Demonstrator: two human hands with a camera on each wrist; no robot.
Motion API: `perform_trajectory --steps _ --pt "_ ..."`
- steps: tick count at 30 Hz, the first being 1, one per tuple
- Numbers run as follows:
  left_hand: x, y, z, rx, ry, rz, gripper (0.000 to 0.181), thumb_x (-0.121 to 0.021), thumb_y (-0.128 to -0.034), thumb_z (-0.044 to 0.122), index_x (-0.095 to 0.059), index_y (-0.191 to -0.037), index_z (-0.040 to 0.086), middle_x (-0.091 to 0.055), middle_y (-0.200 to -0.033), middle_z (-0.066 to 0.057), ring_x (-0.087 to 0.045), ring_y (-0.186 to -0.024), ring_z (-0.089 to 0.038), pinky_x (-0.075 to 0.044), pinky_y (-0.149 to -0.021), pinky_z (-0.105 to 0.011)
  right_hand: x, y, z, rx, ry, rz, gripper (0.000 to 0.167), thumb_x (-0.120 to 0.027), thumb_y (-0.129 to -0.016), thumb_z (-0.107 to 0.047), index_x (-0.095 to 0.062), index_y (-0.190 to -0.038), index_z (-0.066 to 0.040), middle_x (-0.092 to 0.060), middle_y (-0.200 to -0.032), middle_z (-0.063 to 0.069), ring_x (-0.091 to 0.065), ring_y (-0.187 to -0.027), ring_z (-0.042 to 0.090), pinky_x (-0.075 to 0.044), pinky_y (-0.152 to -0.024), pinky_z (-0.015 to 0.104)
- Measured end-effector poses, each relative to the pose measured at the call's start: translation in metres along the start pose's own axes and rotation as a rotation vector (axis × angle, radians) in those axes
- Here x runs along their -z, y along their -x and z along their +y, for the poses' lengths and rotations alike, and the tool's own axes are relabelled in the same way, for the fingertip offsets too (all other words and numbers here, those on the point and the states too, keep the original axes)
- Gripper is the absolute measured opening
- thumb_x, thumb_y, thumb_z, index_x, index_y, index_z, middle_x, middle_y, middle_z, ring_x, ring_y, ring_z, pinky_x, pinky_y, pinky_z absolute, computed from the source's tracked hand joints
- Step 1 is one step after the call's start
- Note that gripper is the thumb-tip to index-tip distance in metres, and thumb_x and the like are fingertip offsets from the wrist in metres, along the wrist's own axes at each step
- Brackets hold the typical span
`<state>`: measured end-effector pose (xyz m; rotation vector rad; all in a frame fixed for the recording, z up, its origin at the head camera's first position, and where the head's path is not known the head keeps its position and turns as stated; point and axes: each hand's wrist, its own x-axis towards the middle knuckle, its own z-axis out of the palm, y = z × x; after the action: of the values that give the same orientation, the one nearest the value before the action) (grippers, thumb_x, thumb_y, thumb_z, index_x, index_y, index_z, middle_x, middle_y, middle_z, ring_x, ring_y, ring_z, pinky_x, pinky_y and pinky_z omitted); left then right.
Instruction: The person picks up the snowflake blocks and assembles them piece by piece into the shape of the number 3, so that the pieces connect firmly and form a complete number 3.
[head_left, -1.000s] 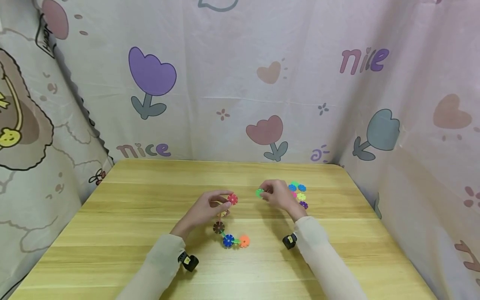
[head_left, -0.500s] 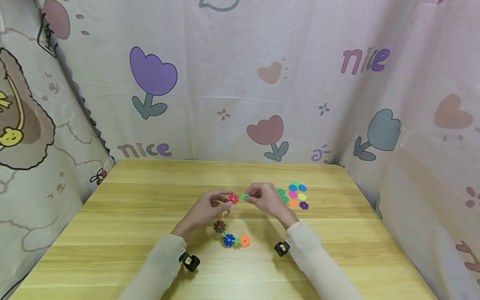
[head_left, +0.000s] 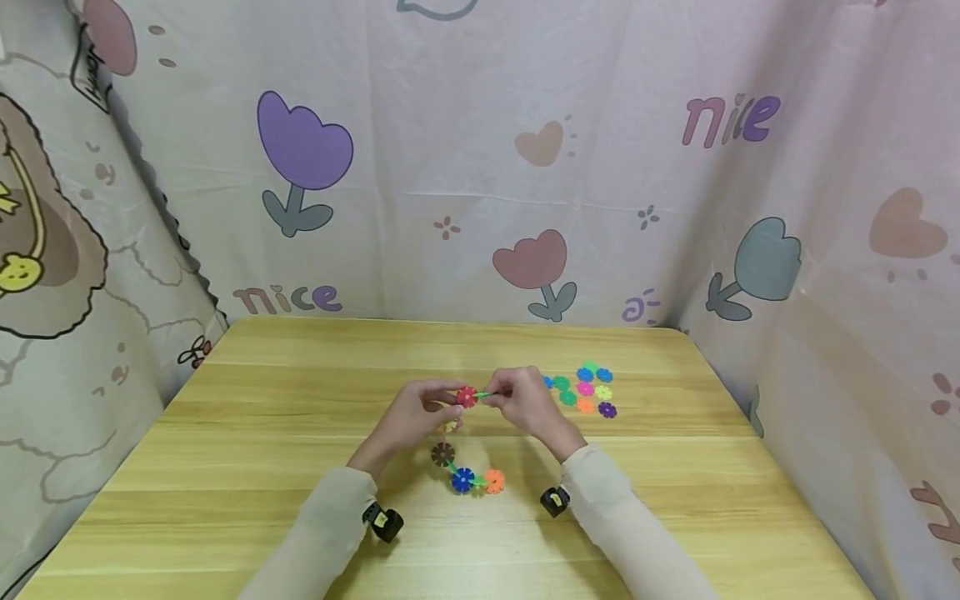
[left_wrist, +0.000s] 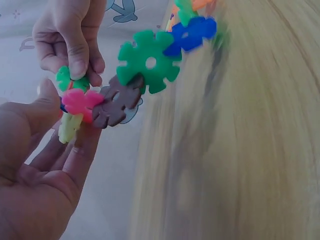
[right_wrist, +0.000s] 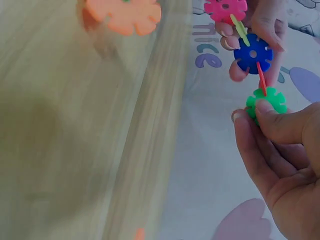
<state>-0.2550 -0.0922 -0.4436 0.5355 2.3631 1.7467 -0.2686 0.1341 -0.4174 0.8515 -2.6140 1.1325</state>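
My left hand (head_left: 408, 421) holds the upper end of a chain of notched plastic snowflake discs, fingers and thumb around a red disc (head_left: 462, 397). From there the chain hangs down through a brown disc (head_left: 442, 454) and a blue disc (head_left: 462, 480) to an orange disc (head_left: 493, 481). My right hand (head_left: 531, 406) pinches a green snowflake disc (right_wrist: 276, 98) between thumb and fingertips. In the right wrist view that green disc meets a thin red disc (right_wrist: 261, 79) seen edge-on, which sits in a dark blue disc (right_wrist: 245, 56). How deep the notches engage is unclear.
Loose snowflake discs lie flat at the back right of the wooden table (head_left: 262, 483), among them a purple disc (head_left: 607, 410), a yellow disc (head_left: 603, 392) and a pink disc (head_left: 585, 388). A printed curtain (head_left: 420, 150) surrounds the table behind and at the sides.
My right hand has moved left from beside the loose discs, bringing the green disc to the red disc at the chain's end. My left hand has stayed nearly still.
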Motion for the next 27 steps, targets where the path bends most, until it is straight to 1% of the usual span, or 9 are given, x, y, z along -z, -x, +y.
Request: perform_trajectory --steps 3,7,11,13,15,19,23,25,27 --pt "-0.002 -0.001 0.001 -0.021 -0.012 -0.001 0.037 -0.071 -0.0978 0.012 -0.067 -0.135 0.007 -0.074 -0.115 -0.021 -0.077 -0.084 -0.022 -0.064 -0.073 -0.045 0.0 0.001 -0.002 0.038 0.041 0.006 0.011 -0.076 -0.089 0.003 -0.076 -0.079 -0.001 -0.077 -0.076 0.012 -0.069 -0.062 0.013 -0.054 -0.06 0.014" --pt "-0.001 0.0 0.001 -0.033 0.006 -0.026 0.039 -0.069 -0.0996 0.015 -0.064 -0.138 0.009 -0.072 -0.117 -0.022 -0.077 -0.087 -0.028 -0.064 -0.075 -0.041 0.002 0.002 -0.002 0.07 0.057 -0.02 0.01 -0.075 -0.09 0.002 -0.075 -0.081 -0.001 -0.077 -0.079 0.013 -0.074 -0.068 0.022 -0.056 -0.064 0.014" --pt "0.001 0.001 -0.001 -0.032 0.017 -0.044 0.044 -0.066 -0.1018 0.017 -0.058 -0.145 0.01 -0.07 -0.121 -0.023 -0.076 -0.093 -0.035 -0.064 -0.077 -0.039 0.003 0.001 0.0 0.08 0.04 -0.062 0.008 -0.075 -0.091 0.002 -0.075 -0.084 -0.001 -0.078 -0.083 0.013 -0.076 -0.075 0.029 -0.059 -0.069 0.016" --pt "0.001 0.002 -0.002 -0.039 0.022 -0.058 0.047 -0.065 -0.1026 0.017 -0.054 -0.148 0.009 -0.068 -0.122 -0.026 -0.075 -0.095 -0.039 -0.064 -0.078 -0.041 0.003 0.001 0.0 0.08 0.035 -0.073 0.006 -0.075 -0.09 0.002 -0.076 -0.085 0.0 -0.078 -0.084 0.011 -0.077 -0.076 0.027 -0.059 -0.07 0.017" --pt "0.001 0.002 -0.002 -0.046 0.025 -0.072 0.048 -0.064 -0.1034 0.017 -0.052 -0.149 0.009 -0.066 -0.122 -0.029 -0.074 -0.095 -0.042 -0.063 -0.077 -0.04 0.003 0.001 0.0 0.077 0.033 -0.083 0.005 -0.075 -0.09 0.002 -0.076 -0.086 0.0 -0.078 -0.084 0.01 -0.076 -0.076 0.024 -0.059 -0.07 0.016" --pt "0.002 0.002 -0.002 -0.05 0.028 -0.094 0.048 -0.063 -0.1038 0.017 -0.051 -0.15 0.01 -0.065 -0.123 -0.031 -0.073 -0.094 -0.043 -0.062 -0.074 -0.035 0.005 0.001 0.0 0.051 0.027 -0.119 0.001 -0.076 -0.091 -0.001 -0.077 -0.092 -0.001 -0.079 -0.089 0.01 -0.075 -0.077 0.017 -0.059 -0.071 0.016" --pt "0.004 0.003 -0.002 -0.038 0.035 -0.095 0.046 -0.064 -0.103 0.018 -0.055 -0.148 0.012 -0.065 -0.125 -0.03 -0.073 -0.095 -0.041 -0.062 -0.076 -0.036 0.014 0.001 0.003 -0.018 -0.012 -0.157 0.014 -0.077 -0.09 -0.001 -0.077 -0.104 -0.002 -0.079 -0.103 0.016 -0.077 -0.086 0.02 -0.062 -0.076 0.022" --pt "0.005 0.004 -0.002 -0.027 0.037 -0.088 0.044 -0.065 -0.1025 0.019 -0.057 -0.146 0.013 -0.065 -0.125 -0.029 -0.073 -0.097 -0.042 -0.063 -0.078 -0.039 0.021 0.001 0.007 -0.064 -0.017 -0.148 0.019 -0.076 -0.09 0.0 -0.077 -0.108 -0.004 -0.078 -0.108 0.018 -0.077 -0.091 0.022 -0.063 -0.08 0.025" --pt "0.006 0.005 -0.003 -0.013 0.04 -0.081 0.043 -0.066 -0.1021 0.021 -0.058 -0.144 0.014 -0.065 -0.126 -0.028 -0.073 -0.098 -0.042 -0.063 -0.08 -0.04 0.028 0.001 0.013 -0.109 -0.006 -0.111 0.018 -0.075 -0.091 0.001 -0.077 -0.108 -0.005 -0.077 -0.108 0.017 -0.076 -0.092 0.023 -0.063 -0.081 0.028"
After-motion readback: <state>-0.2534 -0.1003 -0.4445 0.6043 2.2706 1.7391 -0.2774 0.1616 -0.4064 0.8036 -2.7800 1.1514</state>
